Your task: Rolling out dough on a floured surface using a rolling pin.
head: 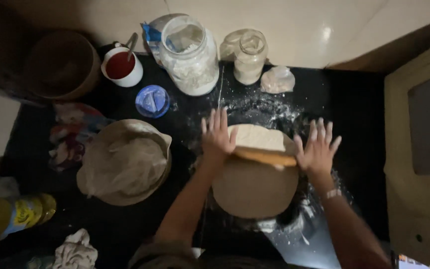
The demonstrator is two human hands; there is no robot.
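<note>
Rolling is well underway here but not finished, I'd say. The left hand point(218, 135) and right hand point(318, 148) are both flat and spread wide, palms pressing down on the two ends of a rolling pin point(265, 157) rather than gripping anything. The pin lies across the far part of a round board point(255, 188) in the middle of the dark worktop point(359, 109).

The dough point(257, 137) is already flattened into a pale sheet. It lies just beyond the pin, at the far edge of the board, and looks more like a blunt slab than a clean circle, so it probably needs more passes to even out. The near part of the board is bare. Edges look smooth, no tears that I can make out, though the light is dim and the hands are a bit blurred.

Loose flour point(269, 107) is scattered on the worktop past the dough, and more is smeared near the front edge. Behind it stand a big jar point(191, 57) of white powder and a smaller jar point(250, 57). To the left there's a cloth-covered bowl point(125, 162), a blue lid point(152, 101) and a white cup point(122, 67) with something red in it.
</note>
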